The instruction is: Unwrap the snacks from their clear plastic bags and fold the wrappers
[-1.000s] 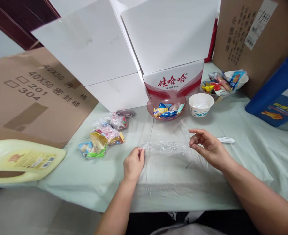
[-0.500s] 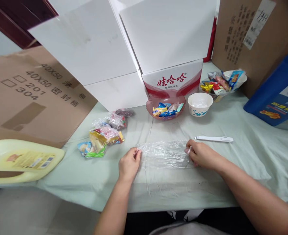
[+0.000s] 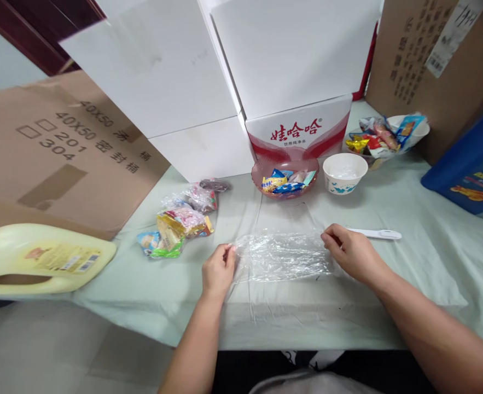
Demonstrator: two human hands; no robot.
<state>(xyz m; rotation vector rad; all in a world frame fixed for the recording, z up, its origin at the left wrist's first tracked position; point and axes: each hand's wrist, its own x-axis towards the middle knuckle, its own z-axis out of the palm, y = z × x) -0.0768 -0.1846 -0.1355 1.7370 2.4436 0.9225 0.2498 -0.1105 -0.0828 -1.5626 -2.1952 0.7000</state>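
A crinkled sheet of clear plastic film [image 3: 282, 257] lies stretched between my two hands on the cloth. My left hand [image 3: 217, 269] is closed in a pinch on its left edge. At the upper right corner, the thumb and fingertips of my right hand [image 3: 351, 253] are pinched on the film. Just behind my right hand lies a white-handled tool [image 3: 383, 234], its left end partly covered by that hand. Left of the film is a pile of wrapped snacks [image 3: 179, 221].
Toward the back stand a pink bowl [image 3: 257, 183] of snack packets, a paper bowl [image 3: 339, 180] with clear plastic inside, and another snack-filled bowl [image 3: 372, 148]. Boxes [image 3: 302, 128] line the rear. A yellow jug [image 3: 52, 257] lies left; a blue bottle [image 3: 466, 175] stands right.
My right hand has shifted slightly up and right, to the film's upper corner, and the film looks a little more spread. My left hand keeps its pinch. The whole view has shifted slightly.
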